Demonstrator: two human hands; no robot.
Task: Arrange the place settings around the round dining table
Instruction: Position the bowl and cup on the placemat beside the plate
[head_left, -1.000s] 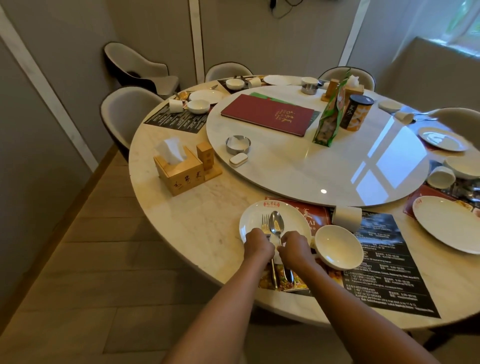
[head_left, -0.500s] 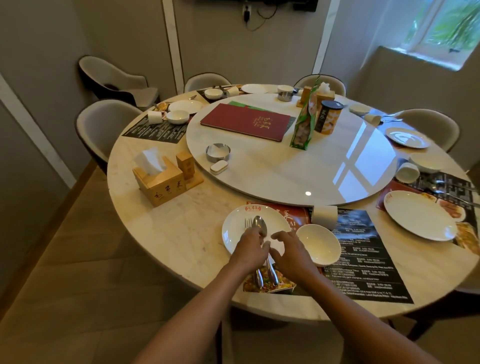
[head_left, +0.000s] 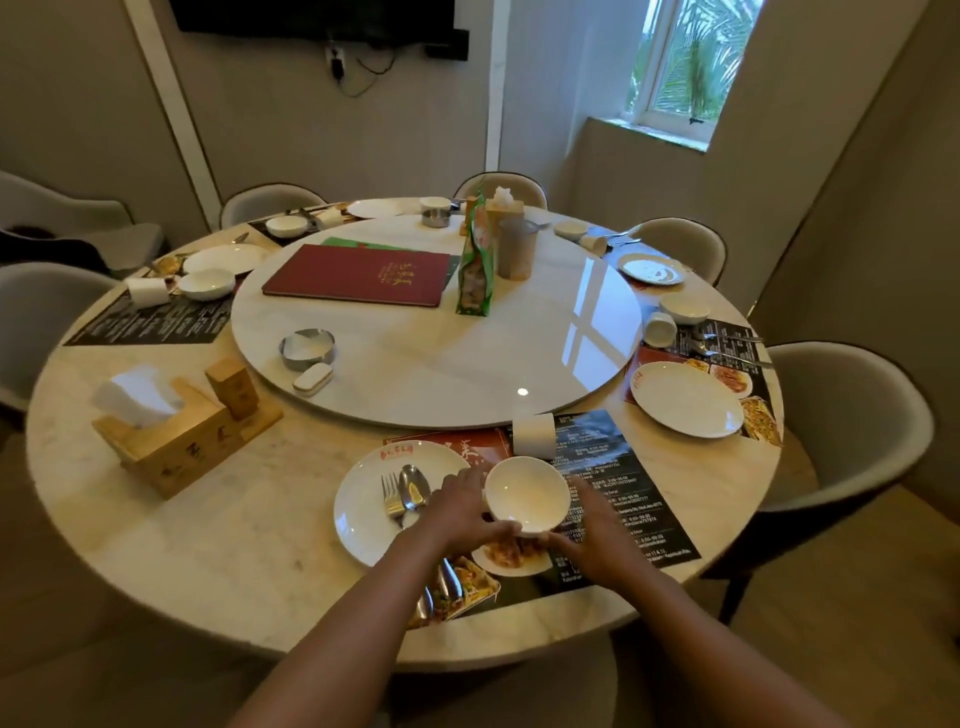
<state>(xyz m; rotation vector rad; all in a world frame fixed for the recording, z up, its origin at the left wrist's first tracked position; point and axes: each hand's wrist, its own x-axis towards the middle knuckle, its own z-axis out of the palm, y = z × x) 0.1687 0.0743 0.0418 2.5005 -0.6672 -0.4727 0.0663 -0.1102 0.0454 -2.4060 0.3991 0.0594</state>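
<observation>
On the near placemat sits a white plate carrying a fork and a spoon, their handles sticking out over the plate's near rim. Just right of the plate is a small white bowl, which I hold between both hands. My left hand cups its left side with the thumb under the near rim. My right hand, blurred, grips its right side. A white cup lies on its side behind the bowl.
A big lazy Susan fills the middle, with a red menu, a green snack bag and a metal ashtray. A wooden tissue box stands at left. Other settings and grey chairs ring the table.
Both hands have left the fork and spoon on the plate and moved right onto the bowl, which now sits closer to the plate. The view has lifted.
</observation>
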